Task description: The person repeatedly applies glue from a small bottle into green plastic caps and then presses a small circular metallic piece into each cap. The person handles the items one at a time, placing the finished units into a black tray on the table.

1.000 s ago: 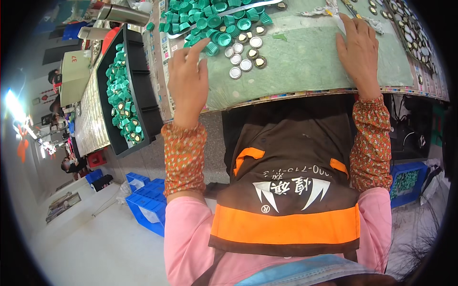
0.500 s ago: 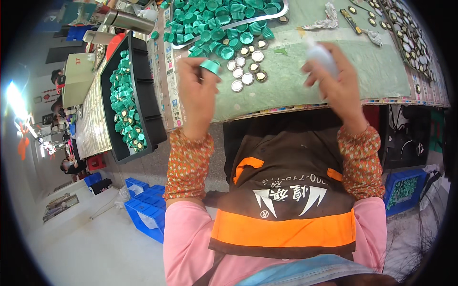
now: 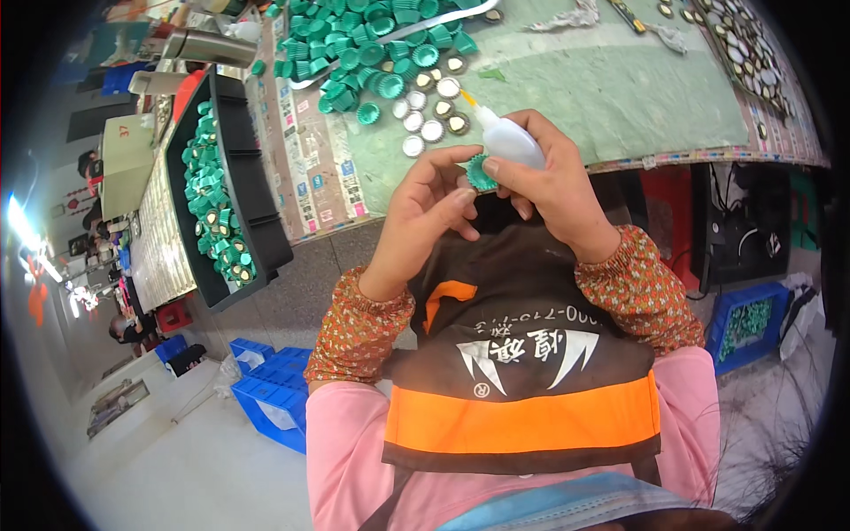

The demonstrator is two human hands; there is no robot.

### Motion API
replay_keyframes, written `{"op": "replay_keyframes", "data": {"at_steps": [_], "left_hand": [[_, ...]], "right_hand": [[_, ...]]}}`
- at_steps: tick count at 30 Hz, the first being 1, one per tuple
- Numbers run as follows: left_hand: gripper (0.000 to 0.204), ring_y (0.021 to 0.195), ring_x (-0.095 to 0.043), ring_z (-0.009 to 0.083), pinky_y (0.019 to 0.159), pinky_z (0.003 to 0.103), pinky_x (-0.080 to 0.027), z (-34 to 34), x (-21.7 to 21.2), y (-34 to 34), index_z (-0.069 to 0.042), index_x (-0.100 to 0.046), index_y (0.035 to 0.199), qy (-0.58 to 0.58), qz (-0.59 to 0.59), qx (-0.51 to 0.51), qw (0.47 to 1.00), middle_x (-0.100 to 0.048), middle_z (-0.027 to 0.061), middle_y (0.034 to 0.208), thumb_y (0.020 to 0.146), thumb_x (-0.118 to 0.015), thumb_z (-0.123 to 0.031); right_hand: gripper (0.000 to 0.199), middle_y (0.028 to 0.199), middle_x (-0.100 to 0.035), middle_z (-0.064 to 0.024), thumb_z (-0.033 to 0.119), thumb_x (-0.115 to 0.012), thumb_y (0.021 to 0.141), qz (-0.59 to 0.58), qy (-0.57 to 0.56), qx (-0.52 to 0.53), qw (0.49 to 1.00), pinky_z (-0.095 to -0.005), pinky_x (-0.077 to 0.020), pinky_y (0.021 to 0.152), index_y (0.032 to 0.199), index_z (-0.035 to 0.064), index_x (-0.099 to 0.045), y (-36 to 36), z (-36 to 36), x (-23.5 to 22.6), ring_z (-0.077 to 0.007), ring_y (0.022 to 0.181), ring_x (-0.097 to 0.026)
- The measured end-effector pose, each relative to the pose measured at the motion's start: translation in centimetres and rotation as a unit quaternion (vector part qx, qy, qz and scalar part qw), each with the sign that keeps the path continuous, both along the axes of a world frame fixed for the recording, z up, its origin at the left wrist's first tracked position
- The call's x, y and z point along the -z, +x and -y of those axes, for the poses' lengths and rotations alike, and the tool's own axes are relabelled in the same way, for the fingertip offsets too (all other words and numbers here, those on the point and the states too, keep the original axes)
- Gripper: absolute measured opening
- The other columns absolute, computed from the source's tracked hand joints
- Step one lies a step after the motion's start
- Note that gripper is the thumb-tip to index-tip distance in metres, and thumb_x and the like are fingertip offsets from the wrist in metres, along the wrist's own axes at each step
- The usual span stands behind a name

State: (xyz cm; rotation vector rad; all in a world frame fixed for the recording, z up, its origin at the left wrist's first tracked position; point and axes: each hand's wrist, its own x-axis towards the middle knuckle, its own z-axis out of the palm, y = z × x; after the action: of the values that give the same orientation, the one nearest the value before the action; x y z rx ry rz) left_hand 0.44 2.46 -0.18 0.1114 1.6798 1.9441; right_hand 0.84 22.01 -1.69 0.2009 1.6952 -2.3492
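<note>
My hands meet above the near edge of the table. My left hand (image 3: 425, 205) has its thumb and fingers curled at a small green fluted cup (image 3: 481, 173). My right hand (image 3: 560, 181) grips a white squeeze bottle (image 3: 512, 144) with a yellowish nozzle pointing up and away to the left; its fingers also come against the cup. Just beyond the hands lie several round crimped-edge caps (image 3: 431, 131), some white-faced, some dark with a pale piece inside. A heap of green fluted cups (image 3: 359, 56) spreads behind them, partly on a metal tray (image 3: 447, 18).
At the left stands a black crate (image 3: 257, 186) holding green cups, some with pale pieces inside. A tray of dark and white caps (image 3: 739, 53) lies far right. Blue crates (image 3: 270, 389) sit on the floor at the left; another blue crate (image 3: 751, 327) is at the right.
Both hands have come together and nearer to me, bringing the green cup and the squeeze bottle side by side. The whole view has shifted slightly, moving the table items leftward and up.
</note>
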Motion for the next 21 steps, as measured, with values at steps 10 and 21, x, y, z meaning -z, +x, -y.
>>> {"op": "replay_keyframes", "data": {"at_steps": [10,21], "left_hand": [[0.044,0.090,-0.063,0.0137,0.072,0.032,-0.064,-0.3,3.5,1.5,-0.002,-0.043,0.141,0.080,0.044,-0.017,0.996,-0.059,0.0076,0.111,0.102,-0.058,-0.012],[0.054,0.099,-0.064,0.0199,0.080,0.038,-0.065,1.6,2.5,1.3,-0.002,-0.035,0.149,0.213,0.130,-0.048,0.967,-0.060,0.0159,0.124,0.103,-0.055,-0.023]], "right_hand": [[0.031,0.082,-0.060,-0.0028,0.017,-0.072,0.091,-0.018,0.018,0.044,0.999,-0.0214,-0.0383,0.042,0.110,0.0021,-0.054,1.6,0.9,0.7,-0.0032,0.055,-0.051],[0.030,0.096,-0.064,-0.0106,0.017,-0.070,0.092,-0.291,0.243,0.007,0.925,-0.0307,-0.0508,0.070,0.116,0.0028,-0.058,1.6,-3.6,0.2,-0.0191,0.079,-0.064]]}}
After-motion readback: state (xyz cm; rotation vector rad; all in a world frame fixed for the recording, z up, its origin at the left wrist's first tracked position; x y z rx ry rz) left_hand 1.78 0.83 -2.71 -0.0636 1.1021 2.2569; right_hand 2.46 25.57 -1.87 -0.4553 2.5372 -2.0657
